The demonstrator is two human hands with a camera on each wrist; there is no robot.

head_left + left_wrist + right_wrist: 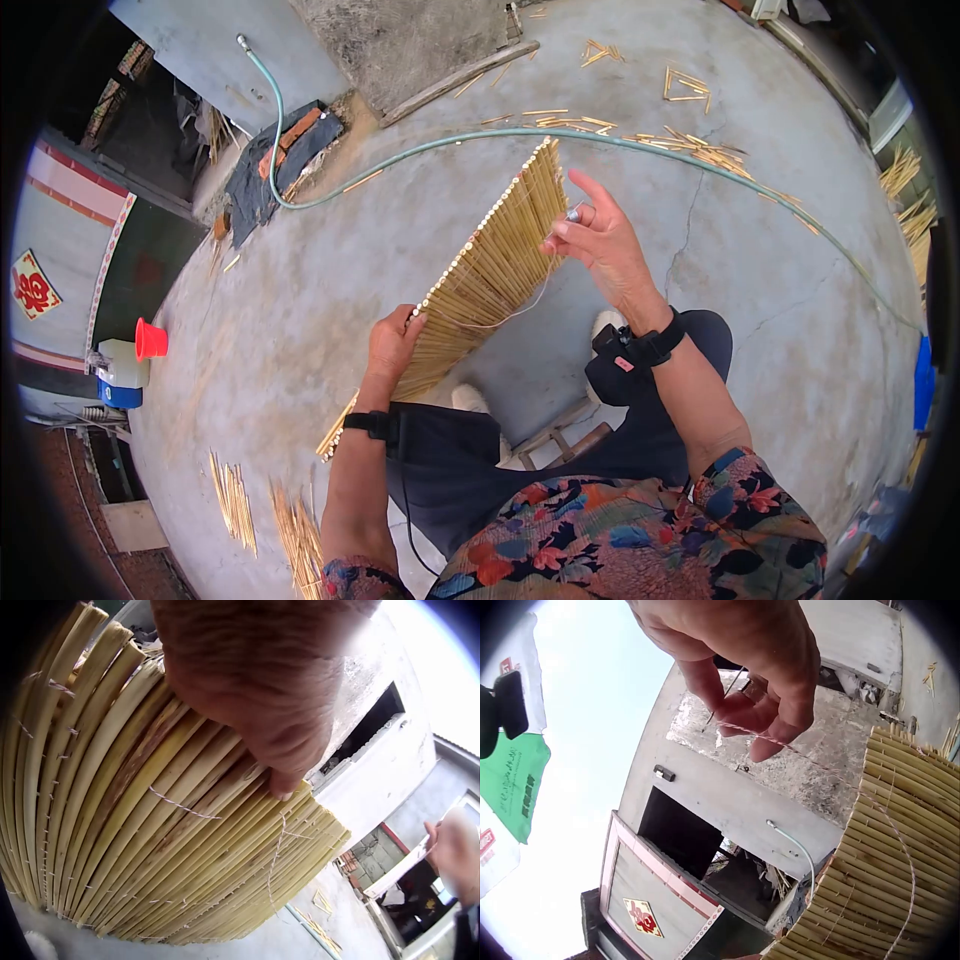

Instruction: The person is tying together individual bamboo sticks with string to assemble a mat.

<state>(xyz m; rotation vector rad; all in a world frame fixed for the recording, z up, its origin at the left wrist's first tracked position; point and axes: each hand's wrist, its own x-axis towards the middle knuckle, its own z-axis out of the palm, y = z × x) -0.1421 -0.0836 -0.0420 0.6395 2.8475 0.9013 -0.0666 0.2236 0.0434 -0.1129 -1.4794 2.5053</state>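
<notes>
My left hand point(393, 345) grips the upper edge of a mat of stalks point(497, 250) sewn side by side, which stands tilted in front of my knees. In the left wrist view the thumb point(282, 784) lies along the stalk ends, and short stitches show across the stalks. To the right of the mat's far end, my right hand point(608, 250) pinches a thin needle point(736, 681). A red-and-white thread point(900, 840) runs from those fingertips and sags across the mat's face. A metal ring or thimble point(754, 691) sits on one right finger.
A pale green hose point(440, 148) curves over the concrete floor beyond the mat. Loose stalks point(700, 150) lie along it. More stalk bundles point(232, 500) are at the lower left. A red bucket point(151, 339) stands far left, and a low stool point(565, 440) is between my legs.
</notes>
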